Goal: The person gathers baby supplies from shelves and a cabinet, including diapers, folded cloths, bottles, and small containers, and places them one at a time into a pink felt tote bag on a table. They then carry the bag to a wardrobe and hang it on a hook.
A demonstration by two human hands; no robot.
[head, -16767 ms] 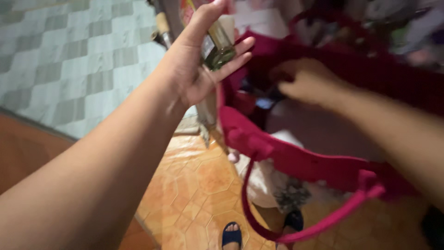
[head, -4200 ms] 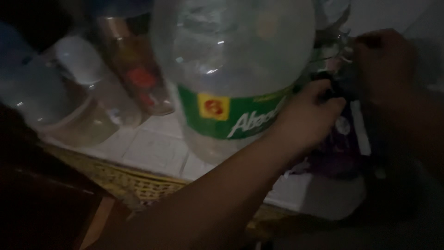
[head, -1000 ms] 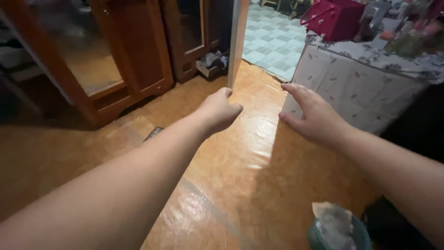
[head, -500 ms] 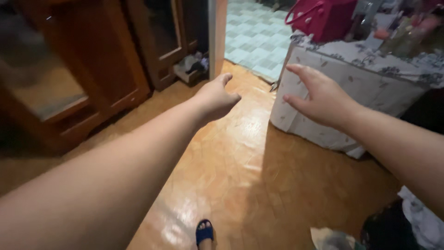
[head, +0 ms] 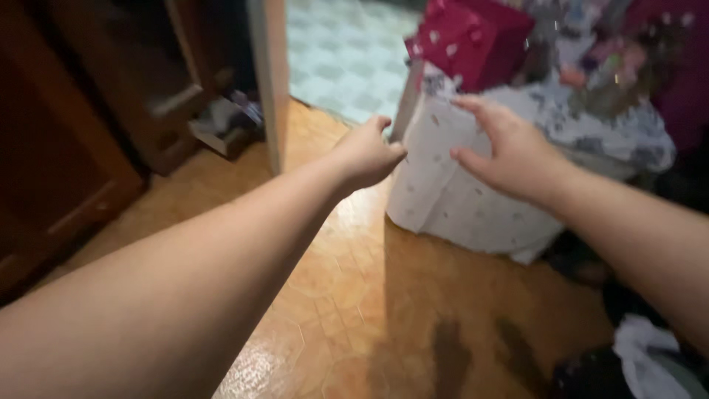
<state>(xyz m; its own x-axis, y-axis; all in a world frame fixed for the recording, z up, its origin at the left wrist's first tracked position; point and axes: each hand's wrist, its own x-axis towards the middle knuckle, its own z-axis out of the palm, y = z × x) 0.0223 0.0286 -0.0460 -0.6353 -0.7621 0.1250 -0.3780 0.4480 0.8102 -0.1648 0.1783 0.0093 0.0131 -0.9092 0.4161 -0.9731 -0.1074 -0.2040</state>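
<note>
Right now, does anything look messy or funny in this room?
A little. White cloth lies crumpled on the floor at the lower right, beside dark things too blurred to name. The table, under a draped cover, is piled with a red bag and clutter. Both hands, left and right, are empty. Nothing looks spilled or broken.

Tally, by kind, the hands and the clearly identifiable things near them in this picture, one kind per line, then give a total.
Hands: 2, left hand and right hand, both empty
Cloth-covered table: 1
Red bag: 1
Wooden cabinet: 1
Total: 5
</note>
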